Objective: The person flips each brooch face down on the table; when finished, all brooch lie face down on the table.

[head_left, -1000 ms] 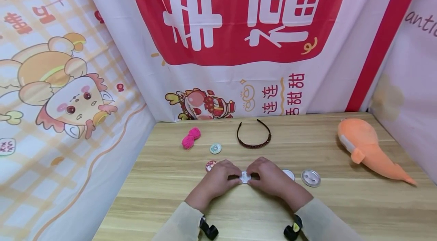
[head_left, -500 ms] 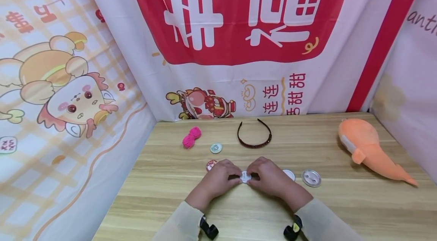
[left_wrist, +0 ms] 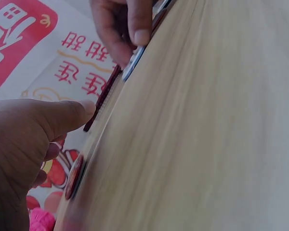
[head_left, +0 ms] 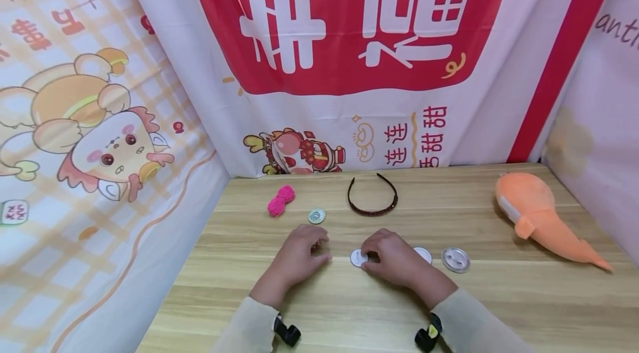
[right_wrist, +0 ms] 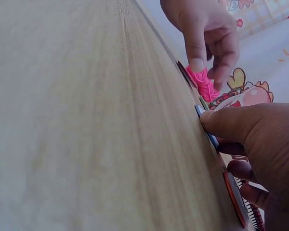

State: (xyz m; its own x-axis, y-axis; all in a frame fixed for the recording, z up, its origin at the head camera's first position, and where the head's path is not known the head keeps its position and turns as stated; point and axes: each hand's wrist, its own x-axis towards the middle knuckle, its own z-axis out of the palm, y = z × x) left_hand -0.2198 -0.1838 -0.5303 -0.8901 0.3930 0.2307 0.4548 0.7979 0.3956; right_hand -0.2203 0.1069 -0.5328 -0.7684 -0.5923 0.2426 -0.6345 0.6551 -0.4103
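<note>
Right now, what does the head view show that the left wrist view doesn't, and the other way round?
Only the head view: the orange plush toy, the pale green badge and the black wrist devices.

Only the left wrist view: the white disc nearly edge-on, and a clear look at the red badge, mostly hidden behind the left hand in the head view.

Both: the left hand, the right hand pinching the white disc, the pink yarn, the headband and the wooden table.

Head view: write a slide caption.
Right fingers pinch a round white badge; an orange plush toy lies on the wood-grain tabletop.
</note>
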